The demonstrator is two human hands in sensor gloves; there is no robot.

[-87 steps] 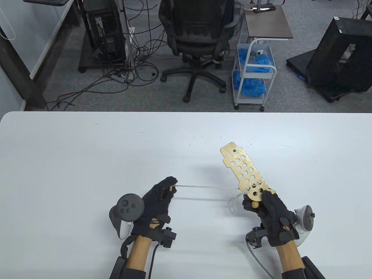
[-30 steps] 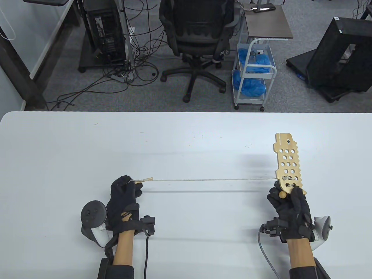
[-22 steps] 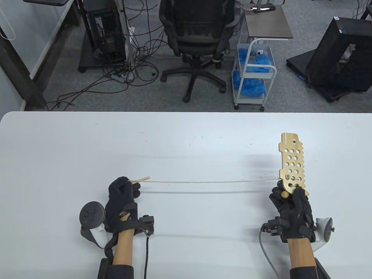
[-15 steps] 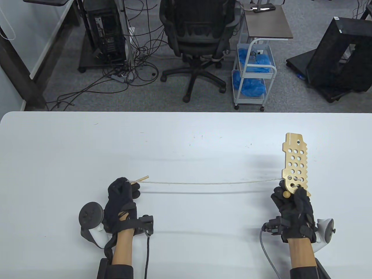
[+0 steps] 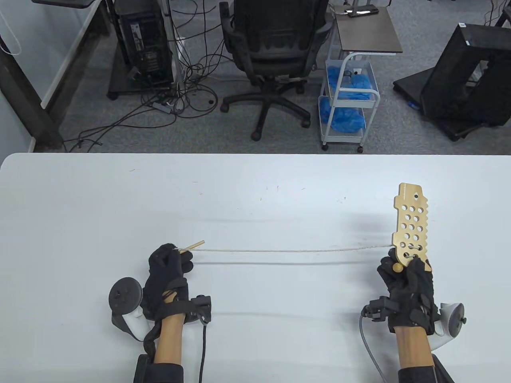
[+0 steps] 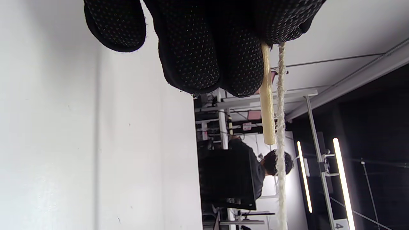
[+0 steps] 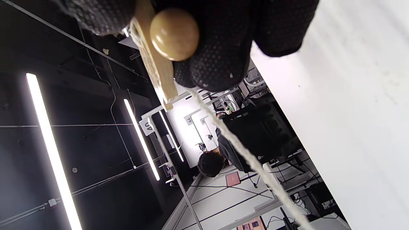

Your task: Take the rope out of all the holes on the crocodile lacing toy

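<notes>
We find the crocodile lacing toy (image 5: 411, 224) held above the right part of the white table (image 5: 255, 191), its long axis running away from the person, the notched end farthest out. The right hand (image 5: 407, 285) grips its near end, fingers curled round the board beside a round wooden knob (image 7: 174, 34). The rope (image 5: 287, 250) runs nearly straight leftward from the board's lowest holes to the left hand (image 5: 167, 271), whose fingers pinch it together with the wooden needle (image 5: 192, 246), the needle's tip pointing right.

The left wrist view alone shows needle and rope lying side by side below the fingertips (image 6: 204, 64). The right wrist view shows the board edge-on and a placard reading "40" (image 7: 144, 127); we read no writing on the toy.
</notes>
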